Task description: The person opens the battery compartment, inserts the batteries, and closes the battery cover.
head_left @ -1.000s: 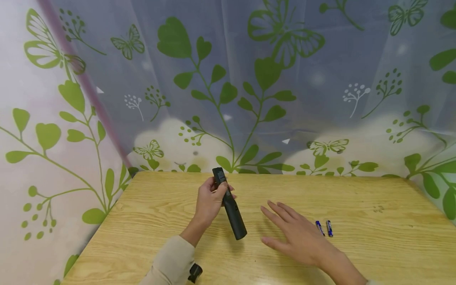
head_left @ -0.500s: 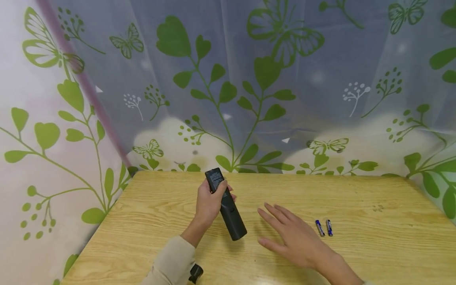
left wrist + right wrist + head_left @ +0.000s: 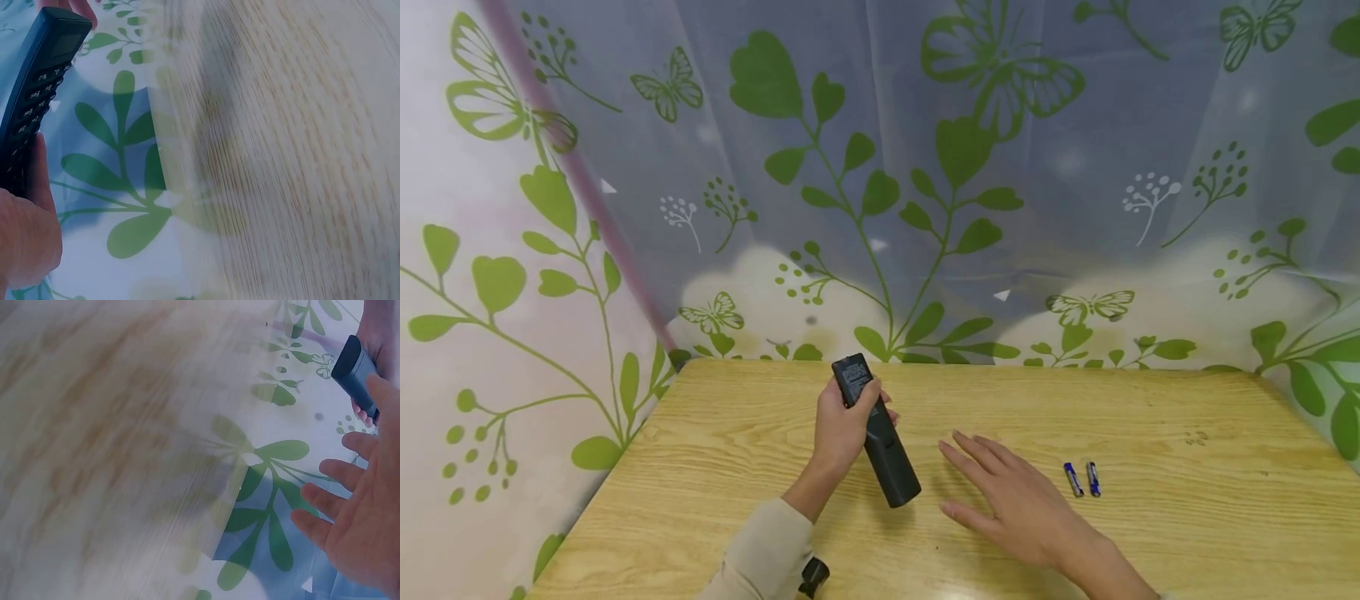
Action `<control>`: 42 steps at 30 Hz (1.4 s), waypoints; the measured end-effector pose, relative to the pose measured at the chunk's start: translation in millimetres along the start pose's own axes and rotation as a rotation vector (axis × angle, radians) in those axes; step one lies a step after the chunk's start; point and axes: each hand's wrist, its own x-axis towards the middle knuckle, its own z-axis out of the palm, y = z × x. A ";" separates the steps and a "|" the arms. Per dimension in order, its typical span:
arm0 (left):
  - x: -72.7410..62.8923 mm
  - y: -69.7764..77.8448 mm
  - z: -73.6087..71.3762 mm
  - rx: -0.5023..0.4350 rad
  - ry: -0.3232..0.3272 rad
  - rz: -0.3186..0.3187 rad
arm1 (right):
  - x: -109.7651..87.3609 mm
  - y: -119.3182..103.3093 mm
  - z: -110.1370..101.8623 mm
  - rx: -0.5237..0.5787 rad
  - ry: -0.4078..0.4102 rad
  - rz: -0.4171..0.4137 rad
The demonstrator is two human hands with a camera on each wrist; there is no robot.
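Observation:
My left hand (image 3: 838,427) grips a black remote control (image 3: 892,468) above the table, its thumb across the labelled back, which faces up in the head view. Rows of keys and a small display show on the other face of the remote control (image 3: 40,94) in the left wrist view. To the right of it, my right hand (image 3: 1026,510) hovers with fingers spread and holds nothing. Two blue-and-silver batteries (image 3: 1073,480) lie side by side on the table, just beyond that hand to the right.
The wood-grain table (image 3: 737,433) ends at a patterned cloth backdrop (image 3: 1037,208) with leaves and butterflies. A black device (image 3: 814,575) sits by the left sleeve (image 3: 767,542).
The remote control has rolled in my left hand, so its broad labelled back now faces up. My right hand has shifted slightly left and nearer. The batteries have stayed put.

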 end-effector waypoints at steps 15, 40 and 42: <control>-4.1 -1.4 9.1 -0.038 0.106 0.010 | 9.3 -32.3 -4.4 0.376 -0.010 0.242; -21.3 30.9 19.2 -0.018 0.138 0.065 | 43.0 -53.0 -2.8 1.058 -0.111 0.587; -21.2 30.7 19.3 -0.016 0.136 0.072 | 44.0 -53.7 -2.6 1.092 -0.131 0.586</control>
